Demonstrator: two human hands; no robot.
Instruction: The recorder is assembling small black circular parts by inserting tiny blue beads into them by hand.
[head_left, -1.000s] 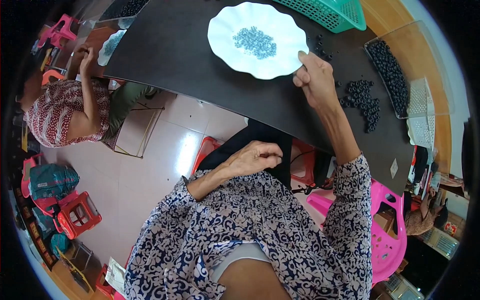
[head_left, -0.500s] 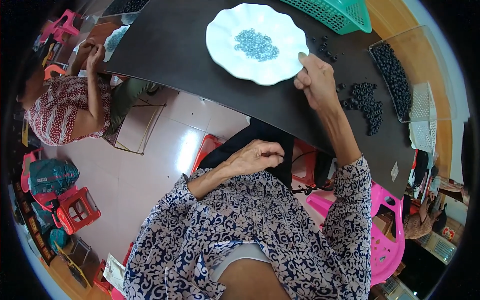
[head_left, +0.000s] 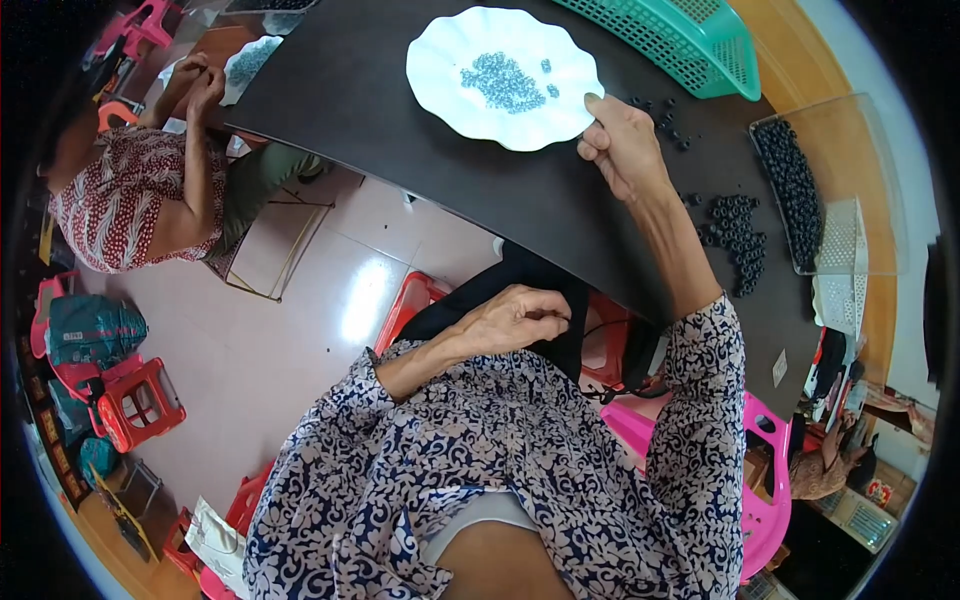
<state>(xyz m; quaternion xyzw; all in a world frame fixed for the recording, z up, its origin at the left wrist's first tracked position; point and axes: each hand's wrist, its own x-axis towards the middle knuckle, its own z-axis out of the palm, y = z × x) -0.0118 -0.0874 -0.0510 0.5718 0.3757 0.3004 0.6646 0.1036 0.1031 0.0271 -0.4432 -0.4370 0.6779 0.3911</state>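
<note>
My right hand (head_left: 628,142) grips the right edge of a white plate (head_left: 440,85) with a scalloped rim, thumb on top and fingers curled at the side. On the plate lies a pile of small clear or grey ring-like pieces (head_left: 508,85), with a couple apart to its right. Black ring-shaped parts (head_left: 738,235) lie loose on the dark table by my right forearm. My left hand (head_left: 518,318) hovers above my lap, its fingers curled toward the thumb; whatever it may hold is hidden.
A green perforated basket (head_left: 690,45) stands at the far right, with several black parts (head_left: 665,120) near it. A clear tray of black rings (head_left: 790,180) and a white perforated basket (head_left: 843,250) line the right side. Another person (head_left: 140,200) sits at left. Red stools (head_left: 140,403) stand behind.
The plate has shifted slightly left and up with my right hand. A few clear pieces have spread right, away from the pile. My left hand has stayed nearly still.
</note>
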